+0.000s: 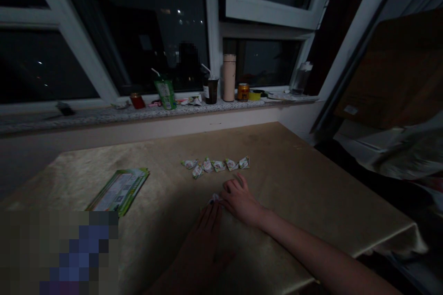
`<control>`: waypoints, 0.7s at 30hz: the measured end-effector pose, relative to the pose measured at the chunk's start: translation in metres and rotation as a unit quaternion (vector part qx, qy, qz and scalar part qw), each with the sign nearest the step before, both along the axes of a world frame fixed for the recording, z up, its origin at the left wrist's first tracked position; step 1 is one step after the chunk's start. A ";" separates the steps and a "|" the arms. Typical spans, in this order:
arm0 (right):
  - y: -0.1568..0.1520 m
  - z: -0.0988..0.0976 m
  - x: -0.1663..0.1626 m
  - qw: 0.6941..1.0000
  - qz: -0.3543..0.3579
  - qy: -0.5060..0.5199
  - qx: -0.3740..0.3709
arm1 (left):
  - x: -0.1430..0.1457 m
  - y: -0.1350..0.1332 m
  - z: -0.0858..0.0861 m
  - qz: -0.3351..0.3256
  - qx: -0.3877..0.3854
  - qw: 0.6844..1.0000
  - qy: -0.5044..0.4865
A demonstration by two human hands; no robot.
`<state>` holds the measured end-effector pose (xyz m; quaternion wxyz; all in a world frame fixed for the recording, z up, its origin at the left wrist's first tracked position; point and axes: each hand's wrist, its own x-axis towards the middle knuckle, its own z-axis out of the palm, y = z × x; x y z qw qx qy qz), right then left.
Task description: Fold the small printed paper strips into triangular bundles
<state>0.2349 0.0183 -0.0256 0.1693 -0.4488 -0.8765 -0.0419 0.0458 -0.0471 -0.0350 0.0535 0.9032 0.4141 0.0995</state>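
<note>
A small wrapped candy [214,197] in a whitish wrapper lies on the table between my two hands, partly covered by fingers. My left hand [204,235], dim in shadow, stretches its fingers flat with the tips touching the candy's near side. The thumb and forefinger of my right hand [240,200] close on the candy's right edge, while its outer fingers stay bent and raised. Beyond them, several similar green-and-white wrapped candies [218,165] form an uneven row. To the left lies a flat green-and-white package [121,190] with printing on it.
A shiny beige cloth covers the table [294,179]. Along the windowsill [194,109] stand a green pouch with a straw [165,93], a dark cup [211,91], a pink bottle [229,78] and an orange can [243,92]. Cardboard boxes [398,69] are at right. The lower-left corner is pixelated.
</note>
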 end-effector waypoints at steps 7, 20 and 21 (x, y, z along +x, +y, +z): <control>-0.001 0.000 0.001 1.000 0.004 0.005 -0.001 | 0.001 0.000 0.003 -0.003 -0.009 1.000 0.008; -0.003 0.002 0.003 0.998 0.002 0.049 -0.026 | 0.001 -0.001 0.004 -0.004 -0.025 1.000 -0.002; -0.003 0.002 0.004 0.998 0.001 0.062 -0.029 | 0.001 -0.001 0.004 -0.003 -0.028 1.000 -0.001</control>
